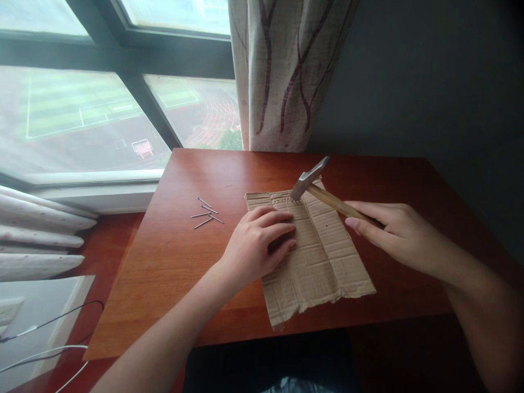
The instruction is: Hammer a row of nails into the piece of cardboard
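My right hand (pixel 395 229) grips the wooden handle of a hammer (pixel 339 204). The steel hammer head (pixel 303 183) is tilted, its lower end at the cardboard's far edge, touching or just above it. Beneath lies a creased, torn-edged piece of cardboard (pixel 315 262), flat on the table. A row of small dark holes (pixel 282 200) runs along its far edge, close to the hammer head. My left hand (pixel 262 237) rests on the cardboard's left side, fingers stretched out, holding nothing. Several loose nails (pixel 207 214) lie on the table to its left.
The reddish wooden table (pixel 164 262) stands against a window (pixel 82 120) and a patterned curtain (pixel 282 71). Another curtain (pixel 36 234) hangs at the left. Cables (pixel 49 352) run over the floor beside the table's left edge. A dark wall rises at the right.
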The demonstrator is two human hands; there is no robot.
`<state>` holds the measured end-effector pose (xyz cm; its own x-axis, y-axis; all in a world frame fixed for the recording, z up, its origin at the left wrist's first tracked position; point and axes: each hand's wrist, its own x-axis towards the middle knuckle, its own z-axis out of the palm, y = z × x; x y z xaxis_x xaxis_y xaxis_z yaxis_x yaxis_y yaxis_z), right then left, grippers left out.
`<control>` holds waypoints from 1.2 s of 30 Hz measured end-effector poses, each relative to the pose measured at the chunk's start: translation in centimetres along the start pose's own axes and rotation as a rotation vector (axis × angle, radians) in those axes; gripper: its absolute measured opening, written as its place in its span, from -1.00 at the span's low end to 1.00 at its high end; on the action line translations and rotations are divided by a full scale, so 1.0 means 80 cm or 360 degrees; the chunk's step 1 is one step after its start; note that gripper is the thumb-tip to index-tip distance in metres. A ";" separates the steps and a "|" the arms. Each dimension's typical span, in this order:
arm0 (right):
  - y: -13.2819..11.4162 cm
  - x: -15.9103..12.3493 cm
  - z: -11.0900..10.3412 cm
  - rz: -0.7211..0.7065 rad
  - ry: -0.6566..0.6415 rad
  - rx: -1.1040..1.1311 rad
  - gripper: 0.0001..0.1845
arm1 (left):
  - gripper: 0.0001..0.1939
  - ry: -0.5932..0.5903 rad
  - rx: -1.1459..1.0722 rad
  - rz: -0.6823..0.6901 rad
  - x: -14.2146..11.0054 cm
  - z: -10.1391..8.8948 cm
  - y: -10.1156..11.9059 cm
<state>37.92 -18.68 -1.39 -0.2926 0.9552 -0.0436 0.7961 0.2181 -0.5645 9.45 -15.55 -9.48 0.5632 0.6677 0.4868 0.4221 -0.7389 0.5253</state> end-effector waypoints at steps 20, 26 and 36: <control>0.001 0.004 0.004 0.0020 -0.0071 0.0056 -0.58 | -0.80 -0.0006 0.0008 0.0002 -0.001 0.001 -0.001; -0.001 0.000 0.000 0.0045 0.0001 0.0050 -0.58 | -0.81 0.0001 0.0003 0.0003 0.000 0.000 0.000; -0.002 -0.012 0.000 0.0271 0.0027 0.0143 -0.50 | -0.81 -0.0019 -0.0018 -0.0027 0.000 -0.002 -0.001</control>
<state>38.06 -19.65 -1.29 -0.1483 0.9802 -0.1311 0.7827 0.0353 -0.6214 9.31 -15.47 -9.43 0.5644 0.6789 0.4696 0.4236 -0.7265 0.5411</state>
